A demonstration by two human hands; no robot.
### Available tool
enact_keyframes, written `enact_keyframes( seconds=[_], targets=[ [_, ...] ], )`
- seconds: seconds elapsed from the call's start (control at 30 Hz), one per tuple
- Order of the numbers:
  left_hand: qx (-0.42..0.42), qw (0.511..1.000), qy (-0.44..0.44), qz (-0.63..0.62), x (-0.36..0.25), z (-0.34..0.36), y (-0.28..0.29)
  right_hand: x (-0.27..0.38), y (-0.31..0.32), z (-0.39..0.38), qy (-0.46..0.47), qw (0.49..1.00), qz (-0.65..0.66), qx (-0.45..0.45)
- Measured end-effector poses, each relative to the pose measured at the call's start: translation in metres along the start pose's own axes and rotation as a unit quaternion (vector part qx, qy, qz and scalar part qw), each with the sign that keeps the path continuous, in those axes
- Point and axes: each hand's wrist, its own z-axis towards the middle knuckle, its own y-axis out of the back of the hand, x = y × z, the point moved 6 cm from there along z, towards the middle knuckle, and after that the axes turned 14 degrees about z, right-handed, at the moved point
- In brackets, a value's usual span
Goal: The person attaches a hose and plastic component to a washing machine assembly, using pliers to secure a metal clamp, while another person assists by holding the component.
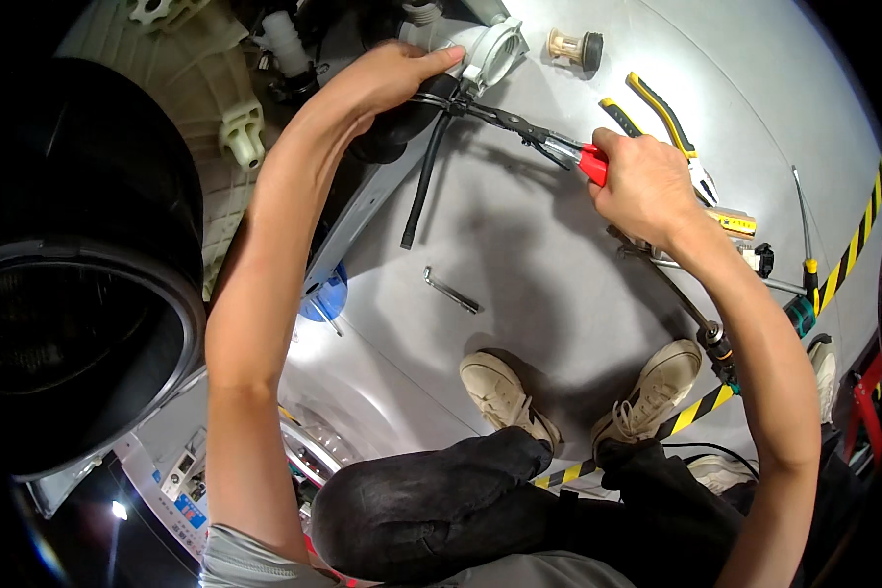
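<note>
Left hand (392, 78), upper centre of frame, clamped over black rubber hose (402, 122) beside grey plastic fitting (495, 54). Right hand (647, 186), right of centre, closed around red-handled pliers (549, 142); long axis slanted up-left, tips at hose clamp (458, 101), just under left-hand fingers. Lay loose lower centre: small hex key (451, 291).

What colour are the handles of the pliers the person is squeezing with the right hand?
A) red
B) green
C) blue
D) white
A: the right hand grips long-nose pliers whose handles show red just beside the fingers, while the yellow-and-black pliers lie unused on the floor.
</note>
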Motion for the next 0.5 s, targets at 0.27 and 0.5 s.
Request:
enact_keyframes(
  seconds=[0.27, 0.5],
  targets=[
    [-0.042, 0.995, -0.027, -0.081, 0.019, 0.009, -0.011, 0.029, 0.031, -0.015, -0.006, 0.998, -0.057, -0.019],
    [-0.024, 0.997, -0.031, -0.072, 0.021, 0.007, -0.011, -0.005, -0.023, -0.005, -0.048, 0.997, 0.063, -0.01]
  ],
)
